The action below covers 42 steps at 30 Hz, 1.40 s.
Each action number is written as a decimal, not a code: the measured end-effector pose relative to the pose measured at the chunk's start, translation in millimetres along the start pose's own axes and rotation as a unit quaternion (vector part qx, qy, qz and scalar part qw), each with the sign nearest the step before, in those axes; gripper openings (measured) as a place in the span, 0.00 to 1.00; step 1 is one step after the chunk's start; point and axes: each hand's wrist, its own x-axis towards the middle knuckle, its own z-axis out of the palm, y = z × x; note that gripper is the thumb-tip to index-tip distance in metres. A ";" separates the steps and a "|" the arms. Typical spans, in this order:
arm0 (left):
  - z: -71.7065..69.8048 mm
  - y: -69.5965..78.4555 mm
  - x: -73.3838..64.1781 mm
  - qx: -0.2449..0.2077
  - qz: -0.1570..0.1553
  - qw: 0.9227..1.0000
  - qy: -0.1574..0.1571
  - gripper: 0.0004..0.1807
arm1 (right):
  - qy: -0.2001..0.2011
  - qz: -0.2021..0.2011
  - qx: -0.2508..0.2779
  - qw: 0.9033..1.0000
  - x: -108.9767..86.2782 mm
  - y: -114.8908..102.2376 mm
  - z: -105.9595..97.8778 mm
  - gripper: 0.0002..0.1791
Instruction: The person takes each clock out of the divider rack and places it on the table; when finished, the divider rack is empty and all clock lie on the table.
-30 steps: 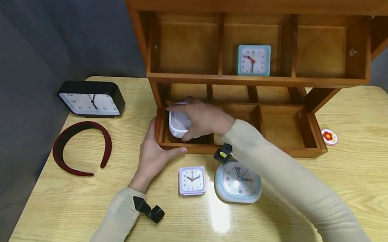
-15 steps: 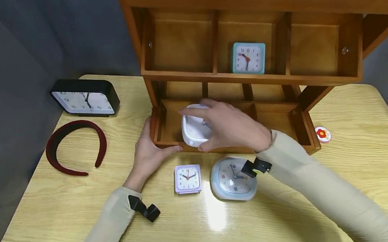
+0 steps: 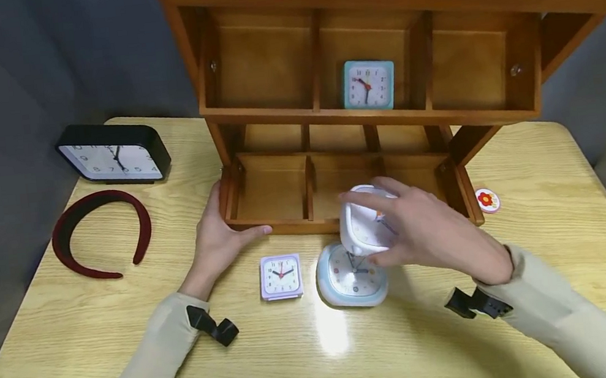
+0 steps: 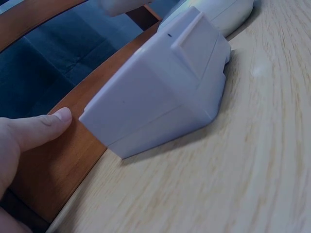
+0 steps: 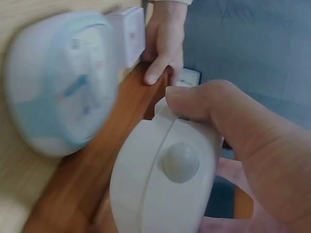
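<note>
My right hand (image 3: 423, 222) grips a white alarm clock (image 3: 364, 222) from its right side, above the front edge of the lower wooden drawer (image 3: 296, 226). The right wrist view shows the thumb on the edge of this white clock (image 5: 165, 165). Below it on the table stands a blue-and-white clock (image 3: 347, 292), partly covered in the head view. My left hand (image 3: 216, 232) rests against the drawer's left front corner, thumb along the front and fingers at the side. Just right of that hand stands a lilac square clock (image 3: 281, 277).
The upper drawer (image 3: 267, 109) juts out above the lower one, with a teal clock (image 3: 368, 85) in its middle compartment. To the left are a black clock (image 3: 113, 153) and a dark red headband (image 3: 66, 254). A flower badge (image 3: 487, 200) lies right of the cabinet.
My right hand has lifted the white clock out of the lower drawer's left compartment and carried it right and toward me. My left hand has stayed at the drawer's corner.
</note>
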 end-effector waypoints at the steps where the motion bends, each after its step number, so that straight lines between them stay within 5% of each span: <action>1: 0.6 0.0 0.4 0.002 -0.001 1.000 -0.001 0.65 | 0.009 0.001 -0.002 1.000 -6.1 3.2 0.9 0.47; 14: -1.0 -0.9 -1.8 0.001 -0.014 1.000 -0.005 0.66 | 0.020 0.046 -0.013 0.999 -72.9 31.0 16.6 0.47; 26: -0.5 0.1 -1.9 -0.019 -0.007 1.000 -0.012 0.65 | -0.007 0.071 -0.006 0.997 -90.2 35.4 37.7 0.50; 42: -0.3 0.3 -3.1 -0.017 -0.015 1.000 -0.016 0.66 | -0.013 0.038 -0.007 0.999 -90.8 46.6 57.9 0.50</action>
